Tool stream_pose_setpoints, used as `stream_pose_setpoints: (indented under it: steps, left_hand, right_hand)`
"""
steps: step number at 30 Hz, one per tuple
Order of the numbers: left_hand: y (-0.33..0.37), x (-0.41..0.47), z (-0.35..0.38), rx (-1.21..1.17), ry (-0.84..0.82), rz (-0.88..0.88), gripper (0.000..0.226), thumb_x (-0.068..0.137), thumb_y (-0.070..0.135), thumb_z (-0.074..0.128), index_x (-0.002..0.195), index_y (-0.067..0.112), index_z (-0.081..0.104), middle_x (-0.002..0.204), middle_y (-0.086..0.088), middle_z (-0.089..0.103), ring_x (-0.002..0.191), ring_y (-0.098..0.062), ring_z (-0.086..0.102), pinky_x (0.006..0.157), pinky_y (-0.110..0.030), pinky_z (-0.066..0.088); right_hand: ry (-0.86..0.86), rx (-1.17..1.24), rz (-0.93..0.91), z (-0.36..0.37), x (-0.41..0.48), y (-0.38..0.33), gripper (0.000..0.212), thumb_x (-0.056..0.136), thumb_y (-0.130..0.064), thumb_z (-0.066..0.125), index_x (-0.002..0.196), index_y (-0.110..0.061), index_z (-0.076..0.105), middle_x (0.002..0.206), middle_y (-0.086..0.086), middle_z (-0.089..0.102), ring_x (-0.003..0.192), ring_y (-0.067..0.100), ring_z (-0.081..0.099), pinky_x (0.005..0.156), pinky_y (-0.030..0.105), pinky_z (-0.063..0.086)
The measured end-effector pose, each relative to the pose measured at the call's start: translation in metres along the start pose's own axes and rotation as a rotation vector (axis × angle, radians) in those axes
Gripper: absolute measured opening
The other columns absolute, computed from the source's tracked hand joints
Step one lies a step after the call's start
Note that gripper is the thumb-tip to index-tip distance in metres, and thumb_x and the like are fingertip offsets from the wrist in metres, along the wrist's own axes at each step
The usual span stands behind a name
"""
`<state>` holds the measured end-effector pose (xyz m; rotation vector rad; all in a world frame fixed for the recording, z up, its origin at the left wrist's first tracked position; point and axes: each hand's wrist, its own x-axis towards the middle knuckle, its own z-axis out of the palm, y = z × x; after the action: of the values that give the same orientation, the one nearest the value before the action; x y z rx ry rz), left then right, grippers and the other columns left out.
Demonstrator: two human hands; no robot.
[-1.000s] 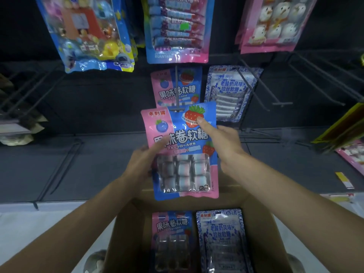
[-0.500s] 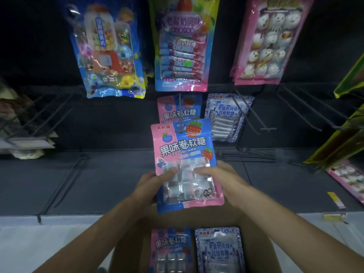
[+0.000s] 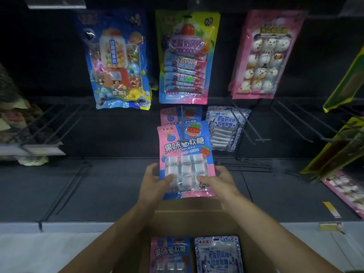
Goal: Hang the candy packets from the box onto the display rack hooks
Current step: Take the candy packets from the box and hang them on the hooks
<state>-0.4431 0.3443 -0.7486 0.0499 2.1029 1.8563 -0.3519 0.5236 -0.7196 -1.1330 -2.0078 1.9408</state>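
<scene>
A pink and blue candy packet (image 3: 185, 152) hangs at the middle of the rack with the thin metal hook (image 3: 182, 125) running through its top. My left hand (image 3: 153, 182) holds its lower left corner and my right hand (image 3: 220, 184) holds its lower right corner. Behind it on the same hook hangs another packet of the same kind (image 3: 171, 115). Below my arms stands the open cardboard box (image 3: 197, 217), with a pink and blue packet (image 3: 170, 255) and a blue and white packet (image 3: 216, 255) lying inside.
Blue and white packets (image 3: 226, 127) hang on the hook to the right. Larger bags hang above: a blue one (image 3: 118, 62), a green and pink one (image 3: 187, 58), a pink one (image 3: 264, 56). Bare hooks (image 3: 295, 123) jut out right and left (image 3: 49, 127). Yellow bags (image 3: 342, 146) hang far right.
The packet has slid back along the hook towards the rack. Both hands have moved from its top and middle down to its lower corners. The view has tilted upward.
</scene>
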Motion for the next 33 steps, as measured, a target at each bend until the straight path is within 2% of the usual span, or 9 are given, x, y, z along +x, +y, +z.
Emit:
stream_pose_setpoints:
  steps: [3, 7, 13, 18, 21, 24, 29, 31, 33]
  left_hand:
    - [-0.004, 0.000, -0.002, 0.086, -0.044, 0.029, 0.040, 0.088, 0.008, 0.079, 0.121, 0.027, 0.064, 0.106, -0.003, 0.079, 0.086, -0.016, 0.078, 0.069, -0.026, 0.060]
    - [-0.003, 0.007, -0.001, 0.102, -0.090, 0.056, 0.041, 0.090, -0.004, 0.068, 0.117, 0.027, 0.071, 0.094, 0.003, 0.080, 0.078, -0.008, 0.077, 0.062, -0.017, 0.056]
    - [-0.016, 0.035, -0.006, 0.169, -0.104, 0.007, 0.058, 0.074, 0.015, 0.069, 0.125, 0.039, 0.062, 0.102, 0.006, 0.080, 0.093, -0.019, 0.078, 0.088, -0.046, 0.063]
    - [-0.028, 0.067, -0.007, 0.161, -0.095, -0.018, 0.064, 0.072, 0.025, 0.067, 0.132, 0.036, 0.048, 0.113, 0.003, 0.075, 0.103, -0.021, 0.073, 0.098, -0.049, 0.058]
    - [-0.030, 0.081, 0.000, 0.167, -0.090, -0.014, 0.056, 0.077, 0.024, 0.066, 0.129, 0.032, 0.047, 0.112, 0.002, 0.072, 0.104, -0.019, 0.072, 0.098, -0.048, 0.057]
    - [-0.032, 0.095, 0.007, 0.157, -0.053, -0.003, 0.044, 0.089, 0.010, 0.070, 0.126, 0.025, 0.052, 0.108, 0.000, 0.073, 0.102, -0.019, 0.072, 0.095, -0.043, 0.057]
    - [-0.026, 0.121, 0.016, 0.148, -0.015, 0.023, 0.039, 0.087, 0.001, 0.075, 0.120, 0.014, 0.058, 0.102, -0.005, 0.074, 0.089, -0.016, 0.071, 0.072, -0.024, 0.053]
    - [-0.023, 0.130, 0.018, 0.142, 0.003, 0.014, 0.035, 0.083, 0.004, 0.075, 0.112, 0.017, 0.060, 0.104, -0.010, 0.075, 0.092, -0.023, 0.074, 0.072, -0.027, 0.055]
    - [-0.021, 0.139, 0.019, 0.130, 0.029, 0.006, 0.028, 0.084, 0.008, 0.076, 0.106, 0.019, 0.062, 0.101, -0.011, 0.075, 0.093, -0.028, 0.074, 0.082, -0.038, 0.058]
  right_hand:
    - [0.063, -0.104, -0.068, 0.009, 0.006, 0.005, 0.049, 0.085, -0.011, 0.084, 0.120, -0.018, 0.051, 0.105, 0.003, 0.071, 0.093, 0.021, 0.070, 0.084, 0.038, 0.056]
    - [0.140, -0.264, -0.171, 0.013, 0.012, 0.010, 0.051, 0.085, -0.021, 0.082, 0.118, -0.022, 0.043, 0.100, -0.001, 0.070, 0.092, 0.027, 0.070, 0.082, 0.041, 0.055]
    - [0.130, -0.276, -0.077, 0.025, 0.037, 0.011, 0.037, 0.088, -0.024, 0.077, 0.110, -0.021, 0.047, 0.092, -0.003, 0.066, 0.082, 0.020, 0.066, 0.080, 0.038, 0.056]
    - [0.113, -0.244, -0.027, 0.038, 0.062, 0.017, 0.032, 0.087, -0.016, 0.077, 0.098, -0.023, 0.047, 0.095, 0.000, 0.064, 0.091, 0.023, 0.069, 0.082, 0.038, 0.056]
    - [0.115, -0.192, -0.021, 0.041, 0.076, 0.018, 0.035, 0.080, -0.013, 0.081, 0.098, -0.019, 0.052, 0.097, 0.001, 0.066, 0.091, 0.022, 0.068, 0.085, 0.037, 0.056]
    - [0.151, -0.131, -0.019, 0.044, 0.097, 0.019, 0.037, 0.074, -0.006, 0.086, 0.098, -0.017, 0.060, 0.097, 0.002, 0.071, 0.095, 0.025, 0.071, 0.092, 0.042, 0.060]
    - [0.185, -0.083, -0.041, 0.047, 0.138, 0.027, 0.039, 0.064, -0.013, 0.089, 0.094, -0.019, 0.066, 0.094, 0.003, 0.078, 0.093, 0.025, 0.075, 0.093, 0.047, 0.061]
    - [0.198, -0.105, -0.047, 0.049, 0.136, 0.018, 0.039, 0.070, -0.010, 0.091, 0.094, -0.022, 0.062, 0.099, 0.004, 0.076, 0.095, 0.025, 0.074, 0.094, 0.044, 0.060]
    - [0.202, -0.105, -0.055, 0.050, 0.139, 0.014, 0.040, 0.074, -0.009, 0.090, 0.099, -0.021, 0.061, 0.100, 0.004, 0.074, 0.096, 0.025, 0.072, 0.094, 0.042, 0.058]
